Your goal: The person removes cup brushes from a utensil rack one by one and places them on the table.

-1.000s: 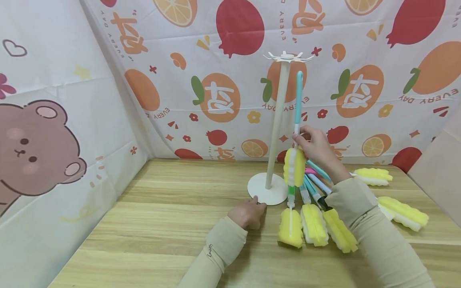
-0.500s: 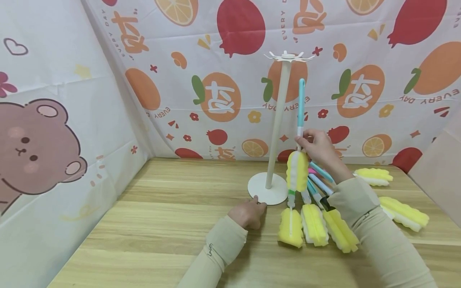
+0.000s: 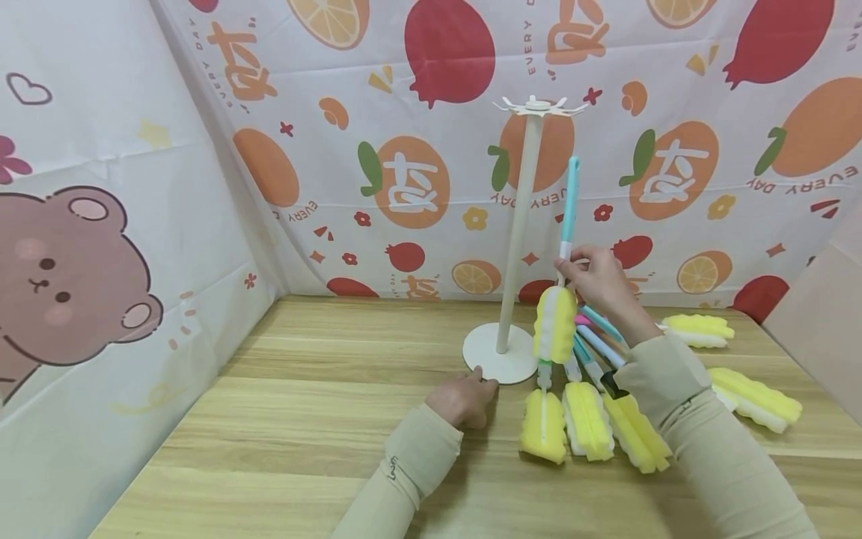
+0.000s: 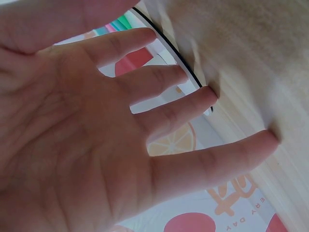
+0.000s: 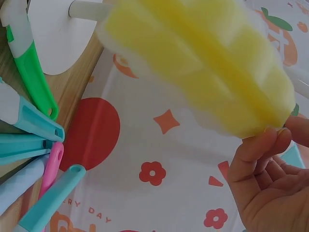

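My right hand (image 3: 595, 278) pinches a sponge bottle brush at its white neck. The brush's turquoise handle (image 3: 570, 198) points up, tilted slightly right, and its yellow and white sponge head (image 3: 555, 325) hangs down above the table. In the right wrist view that sponge (image 5: 203, 67) fills the top, with fingertips at its end. A white stand (image 3: 524, 224) rises from a round base (image 3: 482, 359), just left of the brush, with a ring of hooks (image 3: 541, 107) on top. My left hand (image 3: 465, 400) rests at the base's front edge, fingers spread and fairly straight in the left wrist view (image 4: 96, 125).
Several more sponge brushes lie right of the stand, among them a green-handled one (image 3: 542, 427) and two neighbours (image 3: 588, 421) (image 3: 636, 434). Two further sponge heads (image 3: 697, 330) (image 3: 761, 398) lie at the far right. A printed cloth (image 3: 323, 172) hangs behind the table (image 3: 303, 419).
My right hand has moved slightly right and down with the bottle brush, and the handle now leans a little more to the right. My left hand stays at the stand's base.
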### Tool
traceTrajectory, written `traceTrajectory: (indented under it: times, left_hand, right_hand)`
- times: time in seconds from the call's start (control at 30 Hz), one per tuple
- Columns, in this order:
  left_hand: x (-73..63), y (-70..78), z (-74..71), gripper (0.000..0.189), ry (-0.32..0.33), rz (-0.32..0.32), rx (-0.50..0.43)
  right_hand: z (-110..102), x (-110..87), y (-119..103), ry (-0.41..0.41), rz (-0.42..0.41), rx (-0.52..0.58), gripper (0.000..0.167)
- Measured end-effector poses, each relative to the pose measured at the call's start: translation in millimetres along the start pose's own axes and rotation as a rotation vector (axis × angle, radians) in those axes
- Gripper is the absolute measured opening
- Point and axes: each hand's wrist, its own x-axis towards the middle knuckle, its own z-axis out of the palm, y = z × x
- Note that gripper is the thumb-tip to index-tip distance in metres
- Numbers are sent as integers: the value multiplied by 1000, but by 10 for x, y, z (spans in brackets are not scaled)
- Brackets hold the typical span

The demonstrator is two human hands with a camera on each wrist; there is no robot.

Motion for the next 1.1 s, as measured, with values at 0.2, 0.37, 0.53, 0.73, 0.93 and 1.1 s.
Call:
traceTrajectory:
  times: [0.2,0.37,0.53,0.73,0.93,1.1]
  left_hand:
    - [-5,-2,2,53,12,9,8]
    - [-6,-4,4,51,19,14,13]
    - [-14,-5,4,51,23,16,14]
    - [-21,-9,4,54,26,24,23]
    - [-21,-8,2,54,31,21,15]
    - [-20,-10,-3,54,37,20,18]
  right_hand:
    - [-12,0,3,-2,46,-1,34]
    - [-18,-2,9,-11,64,-6,34]
    - [-5,-9,38,-26,80,-26,34]
    - [12,-23,62,-39,82,-57,35]
    - [24,-31,67,-64,109,-97,35]
    - [28,-24,77,-83,106,-102,33]
